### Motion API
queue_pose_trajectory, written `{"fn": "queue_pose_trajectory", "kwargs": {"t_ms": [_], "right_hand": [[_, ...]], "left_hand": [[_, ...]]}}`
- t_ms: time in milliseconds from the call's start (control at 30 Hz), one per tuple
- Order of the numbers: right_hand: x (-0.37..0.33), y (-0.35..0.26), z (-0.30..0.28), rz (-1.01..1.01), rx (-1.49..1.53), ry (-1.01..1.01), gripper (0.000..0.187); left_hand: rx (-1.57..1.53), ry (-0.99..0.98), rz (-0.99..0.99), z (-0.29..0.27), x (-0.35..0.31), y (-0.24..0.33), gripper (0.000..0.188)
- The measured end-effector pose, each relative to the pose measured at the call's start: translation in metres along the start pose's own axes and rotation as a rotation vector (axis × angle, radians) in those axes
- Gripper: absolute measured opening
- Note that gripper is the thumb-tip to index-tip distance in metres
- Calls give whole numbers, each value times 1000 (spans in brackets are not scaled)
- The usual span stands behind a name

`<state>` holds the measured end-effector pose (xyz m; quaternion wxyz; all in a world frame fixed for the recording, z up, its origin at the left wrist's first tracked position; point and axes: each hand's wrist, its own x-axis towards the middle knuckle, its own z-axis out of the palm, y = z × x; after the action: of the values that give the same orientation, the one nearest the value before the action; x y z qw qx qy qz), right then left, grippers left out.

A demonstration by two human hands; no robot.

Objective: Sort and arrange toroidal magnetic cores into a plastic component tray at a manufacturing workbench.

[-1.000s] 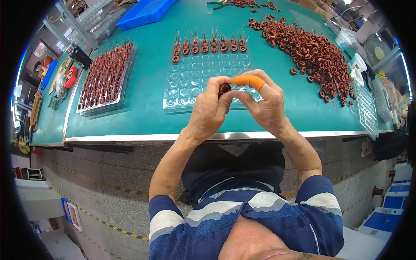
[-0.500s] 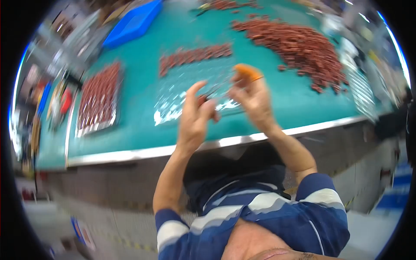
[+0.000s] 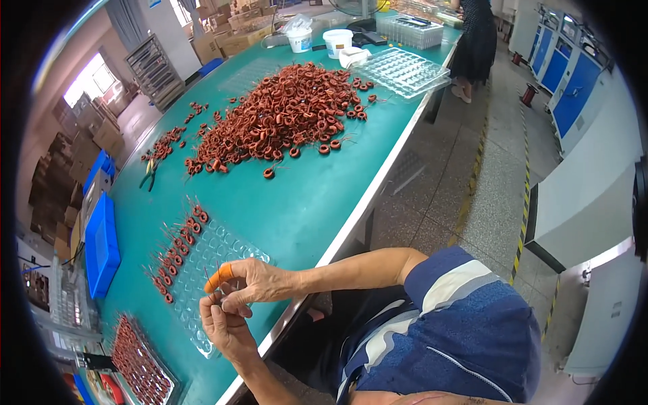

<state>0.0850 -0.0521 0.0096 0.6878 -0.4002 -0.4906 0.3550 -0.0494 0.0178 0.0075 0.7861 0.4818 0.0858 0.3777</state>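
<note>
My left hand (image 3: 231,331) and my right hand (image 3: 260,282) meet over the near edge of a clear plastic tray (image 3: 214,241) with round pockets. The left fingertips pinch a small red-brown ring coil (image 3: 216,297), mostly hidden by fingers. My right hand, with an orange cover on its index finger, is closed at the coil; a thin wire lead sticks up beside that finger. Two rows of ring coils (image 3: 178,250) with upright leads fill the tray's far-left side. Its other visible pockets hold no coils.
A big heap of ring coils (image 3: 290,111) lies farther up the green table, with pliers (image 3: 149,175) to its left. A filled tray (image 3: 138,361) sits at lower left, near a blue bin (image 3: 101,246). White buckets (image 3: 337,44), clear trays (image 3: 405,71) and a person (image 3: 474,44) are farther off.
The view has swung to the right and sharpened from blur. My hands, apart before, have come together at the coil.
</note>
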Motion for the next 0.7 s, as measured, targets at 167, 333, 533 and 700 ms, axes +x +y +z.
{"fn": "queue_pose_trajectory", "kwargs": {"t_ms": [167,333,533,700], "right_hand": [[1,-1,12,18,57,47,23],[4,0,10,157,110,144,19],[6,5,-2,204,181,71,25],[7,14,7,200,218,67,34]], "left_hand": [[86,67,44,-6,-4,-3,20],[156,153,-45,4,8,-5,20],[-22,137,-33,0,7,-17,25],[-21,172,-38,-7,0,-15,20]]}}
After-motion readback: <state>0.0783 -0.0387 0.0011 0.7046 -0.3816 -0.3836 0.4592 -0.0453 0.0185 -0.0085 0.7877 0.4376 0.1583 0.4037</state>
